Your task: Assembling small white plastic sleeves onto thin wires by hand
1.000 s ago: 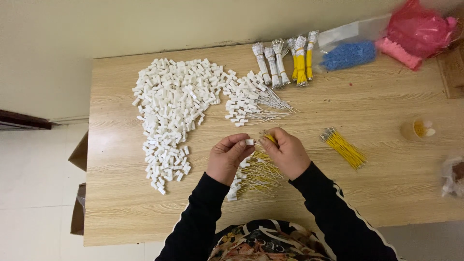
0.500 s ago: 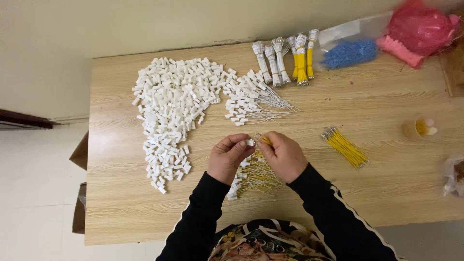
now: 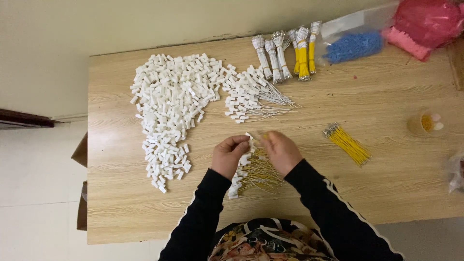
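My left hand [image 3: 230, 154] pinches a small white plastic connector [image 3: 249, 137] at its fingertips. My right hand [image 3: 281, 150] faces it, fingers closed on a thin yellow wire [image 3: 263, 137] whose end meets the connector. Under both hands lies a pile of yellow wires with white connectors fitted [image 3: 253, 174]. A large heap of loose white connectors [image 3: 169, 106] spreads over the left of the wooden table [image 3: 377, 193]. A loose bundle of yellow wires [image 3: 348, 143] lies to the right of my right hand.
White-wired connectors [image 3: 253, 96] lie in a pile behind the hands. Tied bundles of white and yellow wires [image 3: 287, 53] sit at the far edge, beside a clear bag of blue parts [image 3: 353, 46] and a pink bag [image 3: 427, 24]. A small clear cup [image 3: 425, 122] stands at the right.
Both hands stay together over the wire pile, with only slight finger movement. Nothing else on the table has moved.
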